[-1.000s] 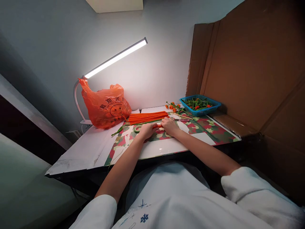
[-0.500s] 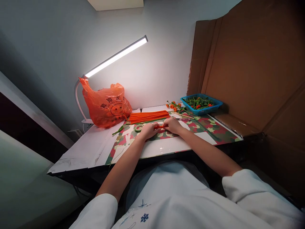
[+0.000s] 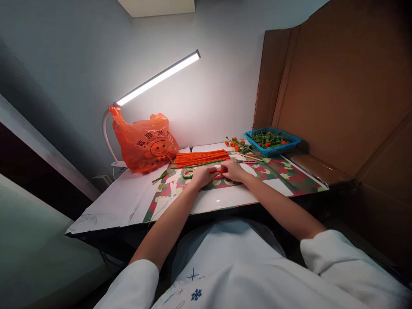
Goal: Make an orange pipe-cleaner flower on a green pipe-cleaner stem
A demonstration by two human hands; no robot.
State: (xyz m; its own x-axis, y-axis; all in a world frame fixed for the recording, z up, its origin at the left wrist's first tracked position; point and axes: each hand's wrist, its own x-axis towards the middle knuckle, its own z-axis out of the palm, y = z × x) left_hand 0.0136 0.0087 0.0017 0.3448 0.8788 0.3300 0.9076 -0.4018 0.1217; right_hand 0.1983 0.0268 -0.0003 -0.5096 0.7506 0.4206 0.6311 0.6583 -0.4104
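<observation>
Between my two hands is a short orange pipe-cleaner piece (image 3: 219, 171), held just above the table and mostly covered by fingers. My left hand (image 3: 205, 176) is closed on its left end, my right hand (image 3: 233, 170) on its right end. Behind them lies a bundle of straight orange pipe cleaners (image 3: 201, 158), with a thin green stem (image 3: 206, 163) along its front. A roll of green tape (image 3: 188, 173) rests flat beside my left hand. Past my right hand is a slim pinkish tool (image 3: 247, 162), its kind too small to tell.
Orange flowers on stems (image 3: 234, 143) lie at the back, next to a blue basket (image 3: 273, 151) of green and orange pieces. An orange plastic bag (image 3: 144, 146) stands under a lit lamp (image 3: 157, 78). Green strands (image 3: 160, 176) lie at left. Cardboard (image 3: 337, 86) walls the right side.
Both hands stay almost in place, with the fingers shifting slightly around the orange piece. The whole view has moved a little.
</observation>
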